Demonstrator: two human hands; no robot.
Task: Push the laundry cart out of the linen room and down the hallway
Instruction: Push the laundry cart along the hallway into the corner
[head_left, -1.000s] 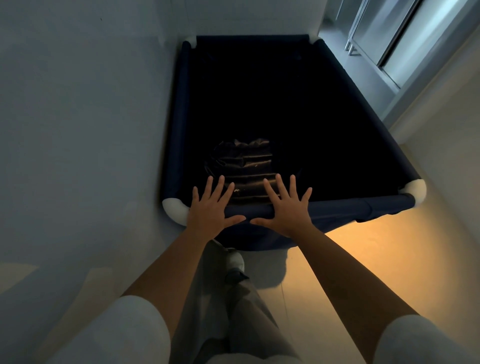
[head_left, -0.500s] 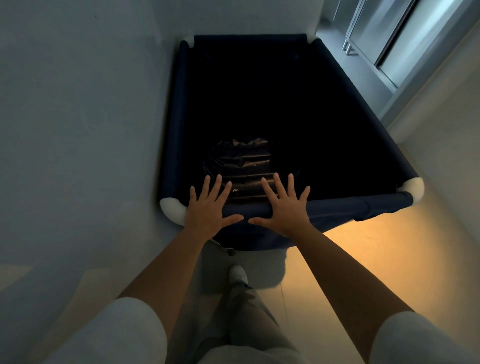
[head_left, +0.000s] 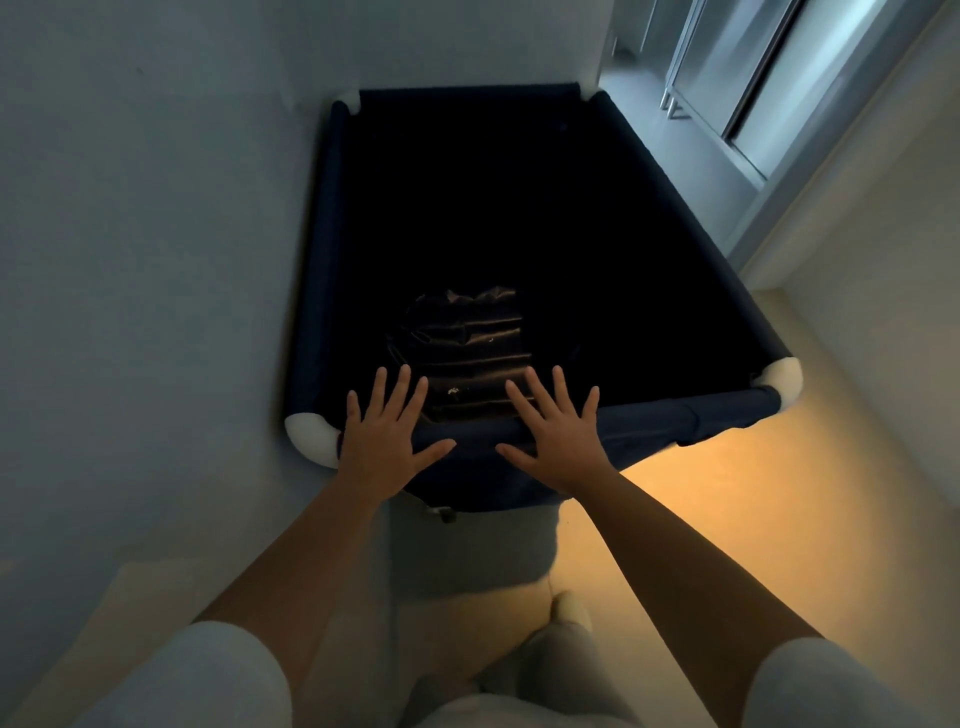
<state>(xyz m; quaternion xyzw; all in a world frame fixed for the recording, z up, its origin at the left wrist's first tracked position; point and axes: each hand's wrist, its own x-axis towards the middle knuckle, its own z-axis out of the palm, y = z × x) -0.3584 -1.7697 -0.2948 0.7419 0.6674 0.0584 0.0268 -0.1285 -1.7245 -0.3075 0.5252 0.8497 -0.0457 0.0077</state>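
Note:
The laundry cart (head_left: 691, 415) is a deep, dark navy fabric bin with white corner joints, filling the middle of the head view. My left hand (head_left: 382, 441) and my right hand (head_left: 556, 441) lie flat on its near rim, fingers spread, palms pressing the top bar, gripping nothing. A dark folded bundle (head_left: 467, 353) lies inside the cart just beyond my fingers. The rest of the cart's inside is too dark to make out. One small caster (head_left: 445, 515) shows under the near edge.
A plain wall (head_left: 156, 260) runs tight along the cart's left side. At the upper right stands a metal-framed door or panel (head_left: 753, 88) with a grey floor strip in front. Warm-lit floor (head_left: 727, 519) opens to the right of the cart. My foot (head_left: 571, 613) is below.
The cart and both hands have shifted slightly forward along the wall, the door frame sits lower in view, and my leading foot has changed from near the cart to farther back.

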